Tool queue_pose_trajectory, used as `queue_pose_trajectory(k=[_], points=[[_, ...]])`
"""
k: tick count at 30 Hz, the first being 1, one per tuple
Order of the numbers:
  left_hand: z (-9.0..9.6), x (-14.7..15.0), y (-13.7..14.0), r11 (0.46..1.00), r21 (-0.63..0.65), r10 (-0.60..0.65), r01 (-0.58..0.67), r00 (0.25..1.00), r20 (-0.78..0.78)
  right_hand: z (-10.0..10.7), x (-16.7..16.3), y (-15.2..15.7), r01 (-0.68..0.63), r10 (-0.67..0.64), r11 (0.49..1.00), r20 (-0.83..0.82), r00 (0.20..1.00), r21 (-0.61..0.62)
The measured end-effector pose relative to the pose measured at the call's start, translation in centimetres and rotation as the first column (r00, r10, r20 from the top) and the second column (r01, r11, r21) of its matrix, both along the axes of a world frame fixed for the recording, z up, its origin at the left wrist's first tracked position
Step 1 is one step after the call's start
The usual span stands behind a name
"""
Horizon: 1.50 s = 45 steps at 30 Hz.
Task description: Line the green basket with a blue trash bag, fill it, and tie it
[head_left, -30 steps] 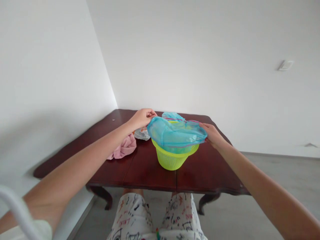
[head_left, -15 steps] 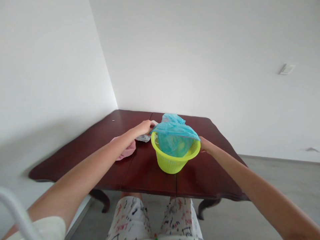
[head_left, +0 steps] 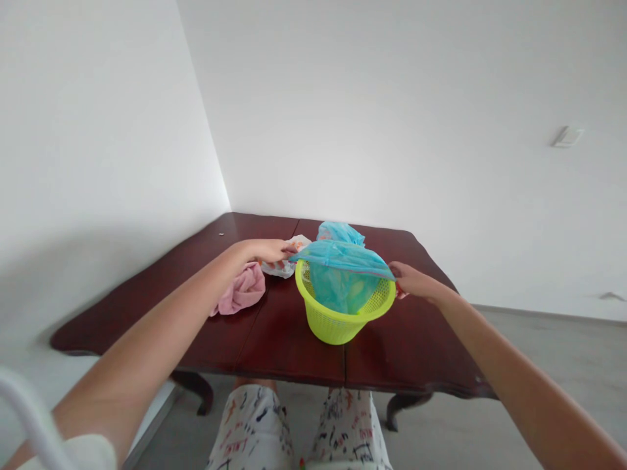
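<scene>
A yellow-green plastic basket (head_left: 333, 326) stands on the dark red wooden table (head_left: 294, 352). A thin blue plastic bag (head_left: 343, 277) hangs partly inside it, its edge stretched across the opening and the rest bunched up behind. At the basket's left rim, my left hand (head_left: 277, 250) is closed on one end of the bag's edge. My right hand (head_left: 409, 281) grips the opposite end beside the right rim. Something red and white shows under the right fingers; I cannot make out what it is.
Left of the basket lies a crumpled pink cloth (head_left: 242, 288), partly behind my left forearm. A white plastic bag with orange print (head_left: 298, 243) lies behind my left hand. A small pale object (head_left: 221, 234) is at the far left of the table. White walls border the table.
My hands have moved slightly apart, pulling the blue bag's edge wider and tauter across the basket. More of the white bag and the pink cloth now shows.
</scene>
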State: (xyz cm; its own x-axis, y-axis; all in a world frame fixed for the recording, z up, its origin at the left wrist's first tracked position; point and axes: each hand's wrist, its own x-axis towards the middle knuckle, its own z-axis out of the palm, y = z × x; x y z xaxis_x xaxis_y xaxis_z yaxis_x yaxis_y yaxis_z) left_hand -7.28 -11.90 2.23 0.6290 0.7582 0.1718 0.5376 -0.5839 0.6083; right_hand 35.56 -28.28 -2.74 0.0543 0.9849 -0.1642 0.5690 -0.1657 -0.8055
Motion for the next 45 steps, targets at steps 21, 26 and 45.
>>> queue_pose_trajectory(k=[21,26,45], points=[[-8.5,-0.7,-12.5,0.947,0.316,-0.065,-0.059,0.927,0.370,-7.9,-8.1,-10.4,0.191,-0.359,0.372,-0.048,0.932,0.908],[-7.3,0.4,-11.3,0.927,0.373,-0.080,-0.027,0.961,0.266,-6.5,-7.8,-10.3,0.127,-0.262,0.419,-0.014,0.965,0.899],[-6.7,3.5,-11.9,0.883,0.442,-0.303,0.159,0.913,0.275,-7.9,-9.2,-11.4,-0.091,-0.108,0.500,0.166,0.980,0.861]])
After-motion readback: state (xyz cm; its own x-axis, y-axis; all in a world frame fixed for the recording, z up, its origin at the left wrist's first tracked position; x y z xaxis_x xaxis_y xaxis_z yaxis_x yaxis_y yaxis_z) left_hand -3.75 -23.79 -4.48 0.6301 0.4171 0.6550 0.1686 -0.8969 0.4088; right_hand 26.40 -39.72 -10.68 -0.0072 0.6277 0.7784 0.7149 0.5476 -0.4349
